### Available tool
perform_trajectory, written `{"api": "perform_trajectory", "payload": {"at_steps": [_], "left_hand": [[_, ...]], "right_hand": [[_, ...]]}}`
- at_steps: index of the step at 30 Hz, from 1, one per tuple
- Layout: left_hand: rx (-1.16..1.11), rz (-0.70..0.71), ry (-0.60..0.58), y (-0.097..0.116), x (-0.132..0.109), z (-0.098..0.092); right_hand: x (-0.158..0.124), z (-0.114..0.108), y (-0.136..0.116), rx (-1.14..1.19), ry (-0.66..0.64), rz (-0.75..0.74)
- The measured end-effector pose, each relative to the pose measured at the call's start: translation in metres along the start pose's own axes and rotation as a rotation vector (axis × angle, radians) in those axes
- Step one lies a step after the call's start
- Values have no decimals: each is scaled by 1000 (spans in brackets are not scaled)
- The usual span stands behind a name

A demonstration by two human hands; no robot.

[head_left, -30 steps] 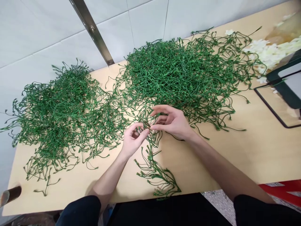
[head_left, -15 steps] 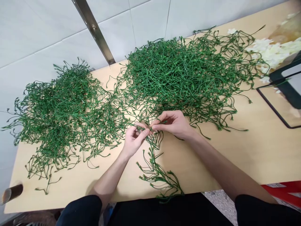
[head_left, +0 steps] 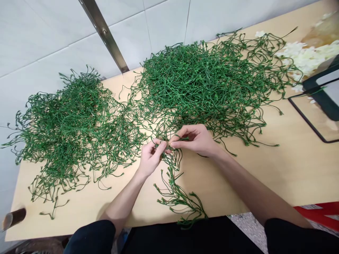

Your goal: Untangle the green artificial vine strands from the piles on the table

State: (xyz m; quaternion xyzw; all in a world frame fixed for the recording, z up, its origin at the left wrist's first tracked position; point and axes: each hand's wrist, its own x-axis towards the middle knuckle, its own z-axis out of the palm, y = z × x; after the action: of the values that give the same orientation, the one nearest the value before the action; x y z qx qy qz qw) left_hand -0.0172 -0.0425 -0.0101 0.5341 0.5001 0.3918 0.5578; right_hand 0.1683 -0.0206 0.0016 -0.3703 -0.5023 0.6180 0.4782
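Thin green plastic stems with small knobbed tips are between my hands. My left hand (head_left: 151, 156) pinches a green stem between thumb and fingers. My right hand (head_left: 197, 140) is closed on another green stem, its fingertips almost meeting those of the left; the exact joint between the stems is hidden by the fingers. Just below lies a loose bunch of green stems (head_left: 180, 197), reaching down to the table's front edge. Beyond my hands spreads a large tangled heap of green stems (head_left: 201, 77), and to the left a second heap (head_left: 69, 120).
The wooden table (head_left: 233, 180) stands against a tiled wall (head_left: 169, 24) with a metal strip (head_left: 108, 38). At the right are white artificial flowers (head_left: 307, 56) and a black-framed object (head_left: 323, 91). A brown cylinder (head_left: 16, 217) lies at the left front corner.
My left thumb and fingers have shifted slightly on the stem, curling in closer. The right hand is nearly still, and the heaps look unchanged.
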Motion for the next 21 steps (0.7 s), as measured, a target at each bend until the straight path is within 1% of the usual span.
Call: {"api": "perform_trajectory", "payload": {"at_steps": [4, 7, 11, 13, 15, 18, 21], "left_hand": [[6, 18, 17, 0, 0, 1], [-49, 41, 17, -3, 3, -2], [-154, 174, -31, -5, 8, -8], [-170, 199, -61, -3, 10, -8], [-152, 155, -53, 0, 10, -6], [-103, 74, 24, 1, 8, -4], [-76, 48, 63, 0, 7, -3]], "right_hand": [[0, -2, 0, 0, 9, -8], [1, -2, 1, -18, 22, -7], [1, -3, 2, -57, 60, 7], [1, -3, 3, -64, 78, 9], [1, -3, 3, -55, 81, 6], [1, -3, 3, -42, 82, -9], [1, -4, 4, -60, 138, -21]]}}
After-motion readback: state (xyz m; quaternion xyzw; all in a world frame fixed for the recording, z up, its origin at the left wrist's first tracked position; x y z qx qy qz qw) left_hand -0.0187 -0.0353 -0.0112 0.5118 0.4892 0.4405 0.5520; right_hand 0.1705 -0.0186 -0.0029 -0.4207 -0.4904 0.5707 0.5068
